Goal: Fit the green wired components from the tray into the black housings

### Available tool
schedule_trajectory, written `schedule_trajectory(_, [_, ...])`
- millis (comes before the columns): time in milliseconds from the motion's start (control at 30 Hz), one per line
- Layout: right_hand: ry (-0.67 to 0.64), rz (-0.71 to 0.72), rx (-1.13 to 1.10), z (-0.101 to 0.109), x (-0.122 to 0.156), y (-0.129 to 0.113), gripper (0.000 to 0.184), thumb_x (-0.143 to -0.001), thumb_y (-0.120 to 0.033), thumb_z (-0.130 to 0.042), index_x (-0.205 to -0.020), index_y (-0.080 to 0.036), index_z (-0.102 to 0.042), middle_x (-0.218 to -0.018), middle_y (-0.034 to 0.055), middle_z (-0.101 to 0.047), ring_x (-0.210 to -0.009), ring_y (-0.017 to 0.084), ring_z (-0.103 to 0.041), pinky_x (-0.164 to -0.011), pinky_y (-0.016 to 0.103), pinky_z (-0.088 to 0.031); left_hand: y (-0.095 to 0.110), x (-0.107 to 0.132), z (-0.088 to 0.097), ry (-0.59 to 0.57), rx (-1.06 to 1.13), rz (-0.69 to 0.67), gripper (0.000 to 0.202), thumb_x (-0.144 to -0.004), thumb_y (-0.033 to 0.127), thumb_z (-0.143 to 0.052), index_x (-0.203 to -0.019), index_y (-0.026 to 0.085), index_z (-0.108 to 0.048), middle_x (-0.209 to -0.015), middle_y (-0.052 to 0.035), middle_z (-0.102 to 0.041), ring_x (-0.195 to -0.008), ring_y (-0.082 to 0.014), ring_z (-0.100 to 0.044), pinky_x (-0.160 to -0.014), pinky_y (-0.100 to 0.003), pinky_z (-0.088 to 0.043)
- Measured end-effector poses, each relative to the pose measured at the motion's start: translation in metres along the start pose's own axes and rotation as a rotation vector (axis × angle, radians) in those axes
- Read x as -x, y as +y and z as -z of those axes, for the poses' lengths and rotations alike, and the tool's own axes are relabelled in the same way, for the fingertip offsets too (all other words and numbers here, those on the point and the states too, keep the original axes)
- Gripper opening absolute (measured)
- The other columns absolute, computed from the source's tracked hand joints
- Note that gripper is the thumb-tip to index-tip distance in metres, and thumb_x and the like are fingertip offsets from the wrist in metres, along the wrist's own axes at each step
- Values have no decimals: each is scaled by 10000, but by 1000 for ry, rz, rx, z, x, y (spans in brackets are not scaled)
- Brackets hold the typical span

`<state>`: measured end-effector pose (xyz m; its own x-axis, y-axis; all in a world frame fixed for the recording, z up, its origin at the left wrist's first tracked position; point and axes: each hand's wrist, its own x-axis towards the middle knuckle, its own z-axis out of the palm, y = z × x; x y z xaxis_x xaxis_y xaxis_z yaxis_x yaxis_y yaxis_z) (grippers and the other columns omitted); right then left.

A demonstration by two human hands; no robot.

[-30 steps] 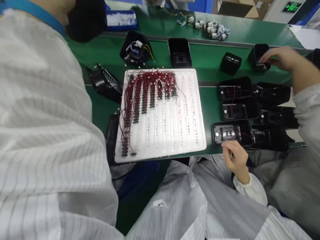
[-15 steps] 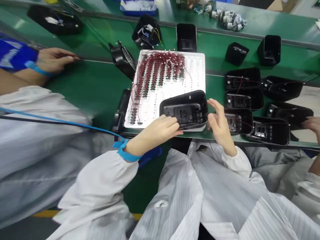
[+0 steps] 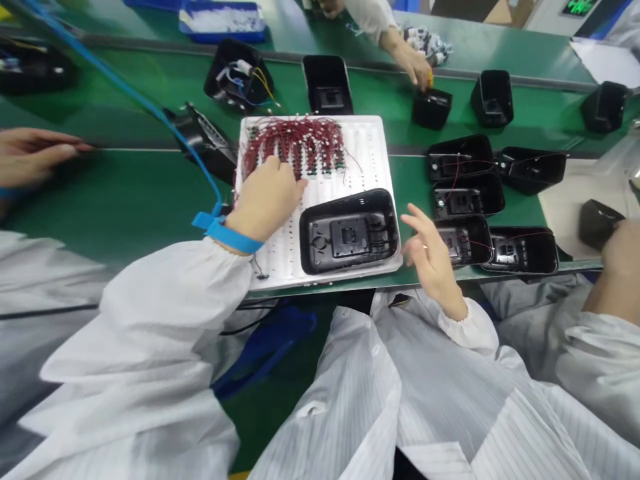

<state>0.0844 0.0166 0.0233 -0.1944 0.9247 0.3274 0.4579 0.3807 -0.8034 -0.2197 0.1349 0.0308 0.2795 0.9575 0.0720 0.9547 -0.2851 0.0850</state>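
My left hand [image 3: 265, 197] reaches over the white tray [image 3: 373, 153], fingers curled down on the rows of small parts with red wires [image 3: 300, 143]. Whether the fingers pinch one is hidden under the hand. A black plastic housing [image 3: 350, 230] lies open side up on the tray's near right corner. My right hand [image 3: 427, 257] hovers just right of that housing, fingers spread, holding nothing. A blue strap circles my left wrist.
Several more black housings [image 3: 467, 197] with red wires lie right of the tray on the green belt [image 3: 140, 193]. Other people's hands are at the left edge [image 3: 30, 153], at the top [image 3: 410, 60] and at the right [image 3: 620, 250]. A blue bin [image 3: 223, 17] stands at the back.
Both hands have let go of the black housing, which now lies on the tray. My left hand moved up onto the red-wired parts; my right hand drew slightly back.
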Motion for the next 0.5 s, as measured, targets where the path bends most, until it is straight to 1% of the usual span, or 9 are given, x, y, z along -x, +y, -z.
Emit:
schedule_trajectory(33, [43,-21,22,5,7,1,441,-1089,-457,-332,-1406,-265,-570,-1569,123,-491,-888,141,-705,-696,291,-616,1,-1,1,-24,-43,45,526,-1074,453,-235,-1075,40,-561,-1140,-202,-625,-1164,-282,-568,-1040,-441,-511])
schedule_trajectory(67, [85,-38,63,10,14,3,434,-1086,-454,-344,-1396,-257,-576,-1547,129,-514,-822,128,-691,-665,285,-605,3,0,3,-46,-81,95,526,-1068,448,-225,-1080,45,-564,-1153,-210,-626,-1153,-287,-577,-1027,-442,-520])
schedule_trajectory(100, [124,-53,123,17,23,5,418,-1082,-447,-365,-1372,-250,-594,-1509,131,-552,-807,129,-685,-664,288,-602,6,1,6,-67,-101,134,528,-1060,442,-222,-1086,42,-566,-1158,-223,-630,-1143,-297,-585,-1013,-454,-529])
schedule_trajectory(167, [184,-77,273,30,40,13,373,-1073,-416,-411,-1298,-236,-647,-1398,127,-636,-879,159,-701,-693,301,-602,14,3,15,-130,-104,182,546,-1042,419,-212,-1136,6,-557,-1184,-268,-628,-1153,-331,-589,-995,-493,-535])
schedule_trajectory(233, [210,-103,426,42,55,24,342,-1065,-388,-441,-1221,-218,-693,-1324,129,-674,-954,186,-712,-699,304,-597,25,3,25,-217,-127,219,562,-1021,365,-198,-1180,-55,-537,-1215,-331,-609,-1185,-375,-583,-981,-531,-533])
schedule_trajectory(300, [168,-123,562,49,67,37,332,-1058,-383,-466,-1163,-204,-725,-1306,131,-685,-966,195,-720,-703,303,-595,37,2,34,-320,-179,200,569,-997,277,-157,-1162,-105,-544,-1228,-377,-587,-1230,-417,-563,-983,-560,-520])
schedule_trajectory(367, [84,-133,646,51,75,48,318,-1047,-389,-499,-1125,-206,-747,-1308,120,-691,-963,198,-728,-731,307,-600,47,0,40,-374,-225,176,578,-977,218,-128,-1126,-139,-558,-1231,-396,-574,-1256,-446,-547,-986,-569,-514])
schedule_trajectory(433, [34,-130,654,50,81,54,296,-1036,-388,-528,-1125,-220,-756,-1311,108,-695,-945,193,-730,-743,306,-603,52,-1,42,-376,-247,187,589,-973,215,-125,-1120,-163,-553,-1225,-399,-576,-1243,-461,-557,-972,-571,-520])
schedule_trajectory(500, [76,-114,609,51,86,56,272,-1031,-364,-542,-1138,-232,-755,-1306,105,-696,-938,185,-726,-780,314,-607,55,-2,42,-352,-256,232,584,-971,239,-150,-1130,-160,-546,-1213,-391,-593,-1208,-466,-584,-947,-571,-531])
